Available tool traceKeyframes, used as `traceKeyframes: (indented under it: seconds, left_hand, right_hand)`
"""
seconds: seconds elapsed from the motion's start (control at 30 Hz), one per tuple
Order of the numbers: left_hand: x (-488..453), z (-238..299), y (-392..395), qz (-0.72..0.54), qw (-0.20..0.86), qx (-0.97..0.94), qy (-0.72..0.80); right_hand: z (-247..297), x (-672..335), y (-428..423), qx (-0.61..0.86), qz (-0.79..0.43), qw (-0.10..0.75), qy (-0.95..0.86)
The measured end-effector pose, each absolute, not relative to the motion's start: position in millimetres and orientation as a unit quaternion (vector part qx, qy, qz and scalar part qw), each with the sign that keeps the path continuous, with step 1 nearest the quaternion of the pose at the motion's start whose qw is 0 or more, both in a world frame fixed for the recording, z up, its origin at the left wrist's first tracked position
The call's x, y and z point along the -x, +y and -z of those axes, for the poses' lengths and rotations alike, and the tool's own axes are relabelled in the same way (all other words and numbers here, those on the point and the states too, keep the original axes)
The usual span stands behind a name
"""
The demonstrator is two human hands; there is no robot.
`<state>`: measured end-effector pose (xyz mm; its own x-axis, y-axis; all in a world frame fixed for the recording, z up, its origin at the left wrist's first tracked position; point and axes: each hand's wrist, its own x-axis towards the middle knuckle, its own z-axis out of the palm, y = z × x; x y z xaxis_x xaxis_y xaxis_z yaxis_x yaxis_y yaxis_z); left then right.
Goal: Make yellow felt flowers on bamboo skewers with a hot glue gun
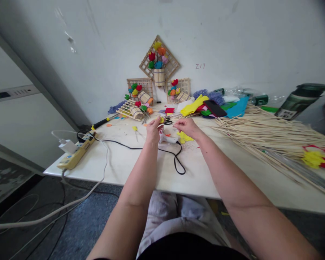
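My left hand is closed, with a small yellow felt piece between thumb and fingers. To its right, my right hand is closed in a pinch; whatever sits at its fingertips is too small to name. Between and just below the hands lies a white glue gun with a black cord, partly covered by my left hand. Black-handled scissors rest behind it. Yellow felt cutouts lie under my right hand. A yellow flower on a thin stem lies left of my left hand.
Felt flower baskets on stick lattices stand against the wall. At right are many thin wooden sticks, felt sheets, a phone and a dark green bottle. A power strip with cords sits at the left edge.
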<state>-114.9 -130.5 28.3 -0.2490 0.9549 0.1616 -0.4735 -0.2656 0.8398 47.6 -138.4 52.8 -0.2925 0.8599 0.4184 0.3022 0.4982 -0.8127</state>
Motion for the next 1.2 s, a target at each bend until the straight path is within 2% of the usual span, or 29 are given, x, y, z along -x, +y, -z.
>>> traceKeyframes:
  seconds: [0.3, 0.67, 1.2]
  left_hand:
    - [118.1, -28.6, -130.6, -0.707, 0.495, -0.356, 0.358]
    - [112.0, -27.8, -134.2, -0.668, 0.521, -0.382, 0.370]
    - [117.7, -29.7, -132.3, -0.700, 0.474, -0.358, 0.396]
  right_hand:
    - [-51.0, -49.9, -137.2, 0.382, -0.306, 0.430, -0.759]
    - [-49.2, -49.2, -137.2, 0.394, -0.314, 0.446, -0.740]
    - [-53.6, -61.5, -137.2, 0.416, -0.354, 0.406, -0.732]
